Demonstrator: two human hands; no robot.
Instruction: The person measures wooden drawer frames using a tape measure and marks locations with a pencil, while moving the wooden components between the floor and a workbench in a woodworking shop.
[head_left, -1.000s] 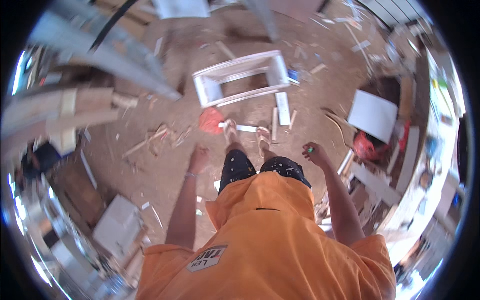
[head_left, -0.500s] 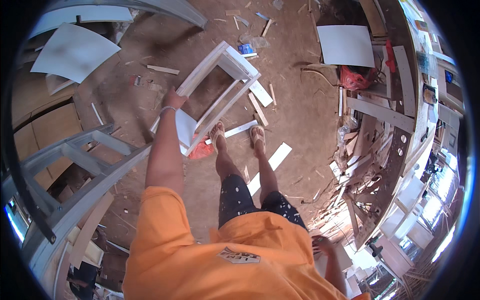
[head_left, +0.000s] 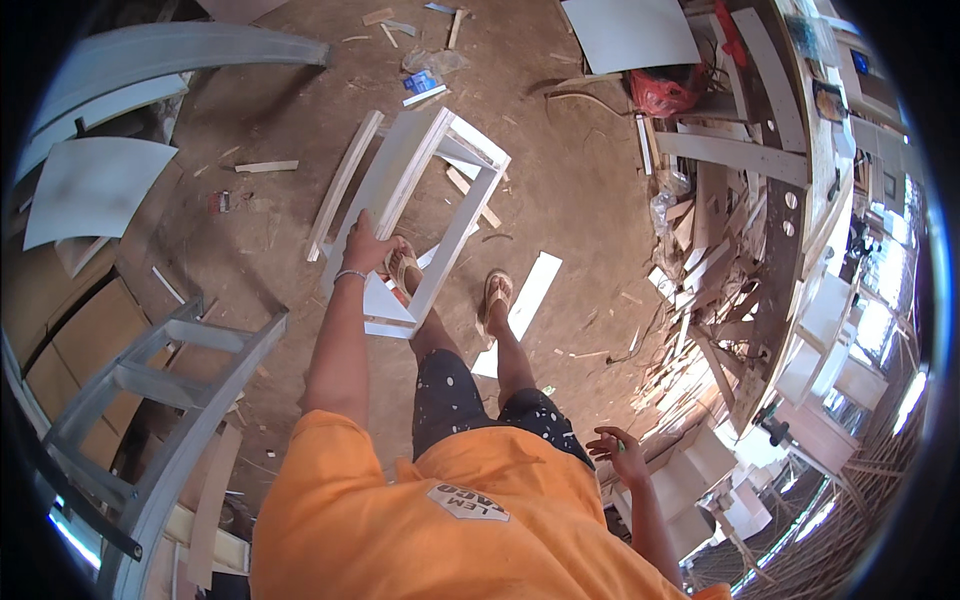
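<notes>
My left hand is closed on the near left edge of a white open-fronted wooden box frame. The frame is tilted in front of my legs, and its bottom partly hides my left foot. To its left is a long narrow wooden frame piece; whether the two touch I cannot tell. My right hand hangs away from the frame at my right side, fingers partly curled. A small thin green thing shows between its fingers, too small to name.
A grey ladder-like metal frame stands at the left. A white board strip lies by my right foot, with wood offcuts about the floor. On the right are a scrap wood pile, a red plastic bag and a long workbench.
The box frame has turned more upright and nearer my feet, and the narrow piece now shows at its left. My right hand has come forward, showing the green thing. My feet have shifted.
</notes>
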